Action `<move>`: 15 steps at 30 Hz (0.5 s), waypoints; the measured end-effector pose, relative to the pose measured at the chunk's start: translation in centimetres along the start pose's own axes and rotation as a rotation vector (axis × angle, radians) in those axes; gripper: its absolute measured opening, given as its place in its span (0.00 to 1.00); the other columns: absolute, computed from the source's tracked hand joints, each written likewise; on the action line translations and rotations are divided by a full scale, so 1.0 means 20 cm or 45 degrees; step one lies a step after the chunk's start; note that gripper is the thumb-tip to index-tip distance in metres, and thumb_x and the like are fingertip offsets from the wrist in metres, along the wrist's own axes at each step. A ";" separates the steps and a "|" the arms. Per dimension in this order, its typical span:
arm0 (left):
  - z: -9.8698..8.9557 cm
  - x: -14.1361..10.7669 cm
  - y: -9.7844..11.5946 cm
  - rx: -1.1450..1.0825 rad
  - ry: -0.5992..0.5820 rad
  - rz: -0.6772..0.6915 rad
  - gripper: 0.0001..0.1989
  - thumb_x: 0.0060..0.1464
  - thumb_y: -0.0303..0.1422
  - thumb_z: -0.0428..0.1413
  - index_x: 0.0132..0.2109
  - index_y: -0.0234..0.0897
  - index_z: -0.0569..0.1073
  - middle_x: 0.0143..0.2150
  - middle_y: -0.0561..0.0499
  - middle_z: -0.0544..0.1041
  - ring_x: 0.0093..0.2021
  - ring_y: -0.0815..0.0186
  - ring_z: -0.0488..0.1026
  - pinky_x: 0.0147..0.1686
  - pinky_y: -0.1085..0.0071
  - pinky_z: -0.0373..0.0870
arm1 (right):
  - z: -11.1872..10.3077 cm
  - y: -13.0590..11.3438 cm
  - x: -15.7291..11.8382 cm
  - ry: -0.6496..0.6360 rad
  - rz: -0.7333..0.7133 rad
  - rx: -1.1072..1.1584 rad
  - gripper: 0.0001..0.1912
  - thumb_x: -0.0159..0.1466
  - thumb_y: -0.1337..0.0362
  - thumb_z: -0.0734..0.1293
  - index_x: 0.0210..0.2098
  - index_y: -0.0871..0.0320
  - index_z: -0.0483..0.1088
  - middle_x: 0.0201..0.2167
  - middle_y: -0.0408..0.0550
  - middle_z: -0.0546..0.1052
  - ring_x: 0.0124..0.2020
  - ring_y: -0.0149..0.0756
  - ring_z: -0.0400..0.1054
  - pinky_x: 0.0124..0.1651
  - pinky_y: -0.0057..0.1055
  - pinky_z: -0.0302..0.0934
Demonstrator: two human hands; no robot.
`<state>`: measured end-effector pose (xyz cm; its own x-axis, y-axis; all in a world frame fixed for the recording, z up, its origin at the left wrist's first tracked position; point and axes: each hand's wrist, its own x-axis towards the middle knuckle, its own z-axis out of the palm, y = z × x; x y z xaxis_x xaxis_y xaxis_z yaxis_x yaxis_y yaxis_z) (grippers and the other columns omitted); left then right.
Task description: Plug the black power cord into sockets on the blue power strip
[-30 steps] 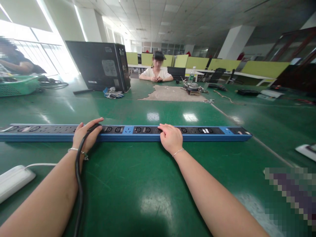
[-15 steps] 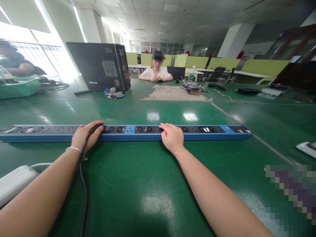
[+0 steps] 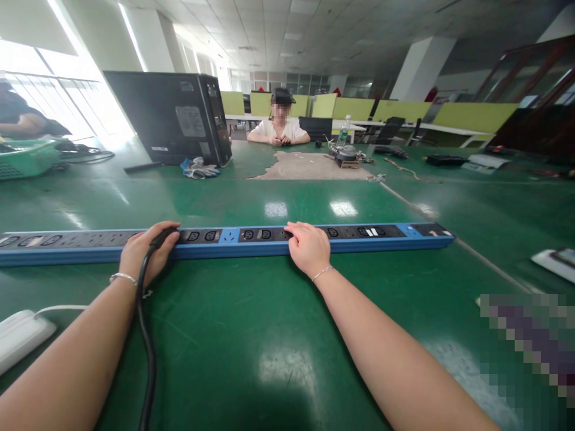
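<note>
Power strip [image 3: 251, 249], long and blue with black socket panels, lying on the glossy green desk [image 3: 233, 311] beneath my hands. Left hand [image 3: 133, 250] closed around the thick black cable's [image 3: 150, 359] end; right hand [image 3: 311, 248] bent over the strip, grip uncertain. Cable drag at my left wrist could skew that end. Count: one strip, one cable, two hands.
</note>
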<state>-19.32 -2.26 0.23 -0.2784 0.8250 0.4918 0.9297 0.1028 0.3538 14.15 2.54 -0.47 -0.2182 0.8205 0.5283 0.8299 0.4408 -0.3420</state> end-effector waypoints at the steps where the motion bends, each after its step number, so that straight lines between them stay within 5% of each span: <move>1: 0.00 0.00 0.00 0.004 -0.003 0.007 0.20 0.53 0.46 0.47 0.49 0.45 0.72 0.43 0.50 0.77 0.44 0.59 0.72 0.48 0.63 0.65 | 0.00 0.00 0.00 -0.003 0.005 0.000 0.19 0.58 0.69 0.57 0.43 0.52 0.74 0.48 0.40 0.75 0.52 0.35 0.65 0.54 0.37 0.55; 15: -0.02 -0.01 0.00 0.019 -0.005 -0.008 0.20 0.52 0.48 0.47 0.48 0.47 0.72 0.43 0.50 0.77 0.42 0.58 0.73 0.45 0.64 0.66 | 0.00 0.00 0.00 -0.007 0.013 0.001 0.19 0.58 0.69 0.57 0.43 0.51 0.74 0.48 0.40 0.75 0.52 0.35 0.64 0.55 0.37 0.54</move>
<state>-19.39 -2.59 0.45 -0.2831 0.8263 0.4869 0.9316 0.1162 0.3445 14.18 2.52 -0.42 -0.2125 0.8272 0.5202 0.8316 0.4326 -0.3483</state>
